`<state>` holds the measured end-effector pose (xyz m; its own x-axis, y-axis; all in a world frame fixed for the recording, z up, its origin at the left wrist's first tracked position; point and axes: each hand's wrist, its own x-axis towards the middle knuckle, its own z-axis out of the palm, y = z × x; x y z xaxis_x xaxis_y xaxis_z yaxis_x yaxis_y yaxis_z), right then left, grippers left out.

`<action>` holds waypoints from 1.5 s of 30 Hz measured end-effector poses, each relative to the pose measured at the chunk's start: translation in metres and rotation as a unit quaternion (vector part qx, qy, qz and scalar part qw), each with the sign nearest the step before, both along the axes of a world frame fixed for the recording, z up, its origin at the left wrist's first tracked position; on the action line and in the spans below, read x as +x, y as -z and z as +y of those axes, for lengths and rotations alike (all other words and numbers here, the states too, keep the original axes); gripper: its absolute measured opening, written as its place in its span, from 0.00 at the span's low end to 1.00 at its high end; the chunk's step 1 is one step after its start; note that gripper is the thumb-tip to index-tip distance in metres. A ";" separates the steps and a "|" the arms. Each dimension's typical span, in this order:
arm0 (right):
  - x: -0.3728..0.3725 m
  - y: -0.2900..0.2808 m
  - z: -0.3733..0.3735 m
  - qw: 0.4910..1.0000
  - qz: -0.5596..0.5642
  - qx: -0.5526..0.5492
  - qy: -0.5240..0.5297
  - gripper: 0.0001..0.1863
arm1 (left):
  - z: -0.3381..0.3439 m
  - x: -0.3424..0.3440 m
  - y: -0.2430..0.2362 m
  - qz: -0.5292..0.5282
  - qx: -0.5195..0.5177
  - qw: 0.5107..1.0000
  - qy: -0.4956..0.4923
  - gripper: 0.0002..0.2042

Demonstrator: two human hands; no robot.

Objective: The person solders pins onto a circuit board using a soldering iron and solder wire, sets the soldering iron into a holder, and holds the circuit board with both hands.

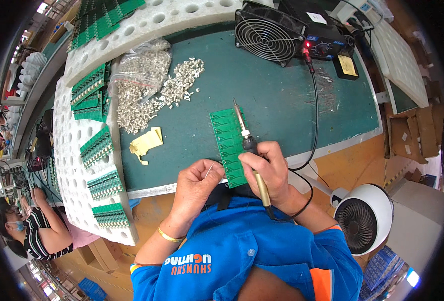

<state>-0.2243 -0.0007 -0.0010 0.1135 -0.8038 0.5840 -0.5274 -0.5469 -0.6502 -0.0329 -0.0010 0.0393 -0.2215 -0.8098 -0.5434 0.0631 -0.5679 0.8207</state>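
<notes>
A green circuit board panel [224, 138] lies near the front edge of the green work mat, its long side running away from me. In my right hand [272, 173] is a soldering iron [240, 118], its fingers closed round the handle. The iron's metal tip points away from me, over the panel's far right corner. My left hand [198, 183] is closed in a pinch beside the panel's near left edge. A thin strand of solder wire [209, 170] sticks up from its fingertips. Whether that hand also touches the panel I cannot tell.
Small pale connectors [182, 80] lie heaped beside a clear plastic bag [147, 65]. Yellow paper [146, 143] lies nearer. White foam [67, 145] at left bears several green boards. A black fan [267, 32] and soldering station [322, 42] stand behind. The iron's cord [316, 115] crosses the right side.
</notes>
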 end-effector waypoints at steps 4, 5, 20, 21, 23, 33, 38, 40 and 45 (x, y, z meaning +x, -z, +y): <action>-0.004 -0.004 0.001 1.000 0.028 0.008 -0.002 0.22 | -0.001 -0.002 0.002 -0.027 -0.001 1.000 0.014 0.06; -0.005 -0.004 0.003 0.999 0.036 0.015 0.000 0.22 | -0.002 -0.003 0.002 -0.028 0.000 1.000 0.013 0.06; -0.054 -0.008 0.027 0.981 -0.117 0.094 -0.124 0.17 | -0.005 -0.009 -0.003 -0.010 0.027 1.000 0.011 0.09; -0.051 -0.009 0.026 0.983 -0.100 0.095 -0.125 0.17 | -0.005 -0.011 -0.003 0.008 0.018 1.000 0.011 0.08; -0.045 -0.010 0.024 0.987 -0.075 0.094 -0.110 0.17 | -0.003 -0.016 -0.001 0.032 0.006 0.999 0.009 0.08; -0.044 -0.009 0.017 0.997 -0.041 0.049 -0.047 0.17 | -0.007 -0.038 -0.004 0.131 -0.015 0.991 -0.002 0.05; -0.045 -0.012 0.016 0.997 -0.031 0.041 -0.049 0.15 | -0.008 -0.041 -0.002 0.130 -0.025 0.991 0.001 0.05; -0.045 -0.013 0.017 0.997 -0.025 0.052 -0.057 0.13 | -0.009 -0.041 -0.004 0.109 -0.018 0.994 0.010 0.04; -0.042 -0.010 0.016 0.997 -0.042 0.039 -0.049 0.16 | -0.006 -0.038 0.000 0.102 -0.019 0.995 0.004 0.04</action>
<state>-0.2668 0.0153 0.0088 0.1475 -0.8348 0.5304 -0.4148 -0.5391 -0.7330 -0.0711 -0.0072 0.0389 -0.3310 -0.8264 -0.4554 0.2253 -0.5379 0.8123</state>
